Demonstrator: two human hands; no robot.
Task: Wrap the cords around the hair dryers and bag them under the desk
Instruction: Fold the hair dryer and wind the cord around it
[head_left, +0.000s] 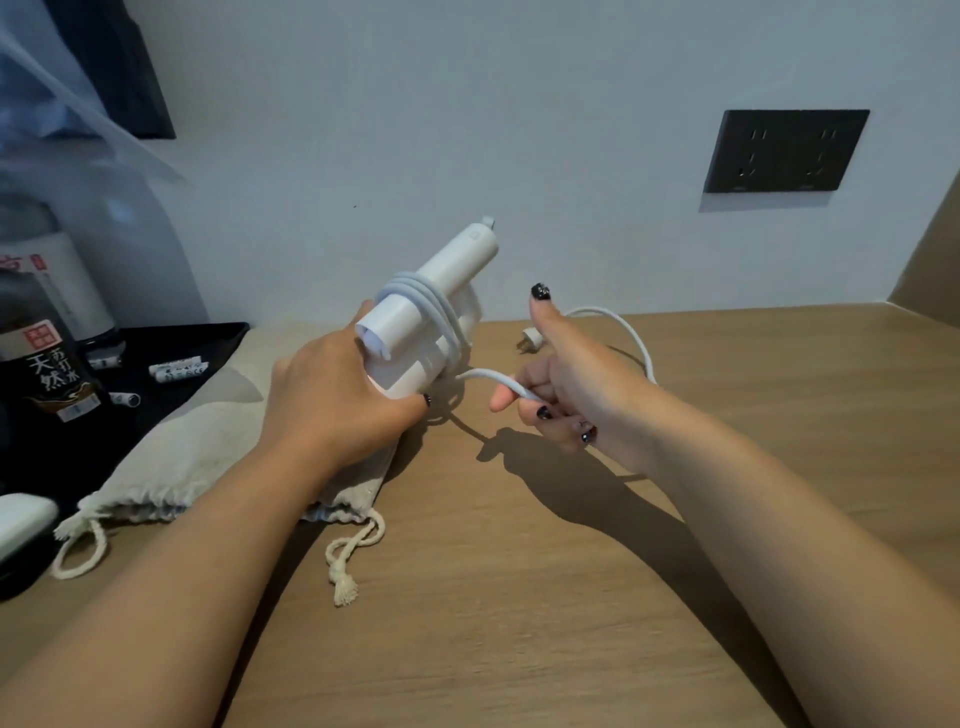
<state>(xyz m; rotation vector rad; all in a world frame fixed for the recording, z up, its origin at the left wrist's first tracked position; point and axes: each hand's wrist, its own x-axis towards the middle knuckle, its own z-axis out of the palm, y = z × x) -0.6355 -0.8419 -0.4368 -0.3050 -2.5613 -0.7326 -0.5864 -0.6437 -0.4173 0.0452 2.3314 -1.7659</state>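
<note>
Left hand (332, 395) grips hair dryer (415, 322) above counter (519, 571); several cord (483, 375) loops already on. Right hand (561, 384) fingers curled on cord. Advice: keep tension, lay turns side by side, tuck plug (527, 338) last. Bag (208, 457) lies beneath.

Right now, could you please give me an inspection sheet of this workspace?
Surface: wooden desk, bare at the right.
Job's things: white hair dryer held above the desk; beige drawstring bag lying flat beneath it.
Clutter: black tray with small white sachets; dark bottle at the left.
Grips: left hand holds the dryer; right hand pinches the cord.
Cables: cord partly wound on the dryer, rest looping to the plug on the desk.
Surroundings: white wall, dark outlet panel, nothing plugged in.
</note>
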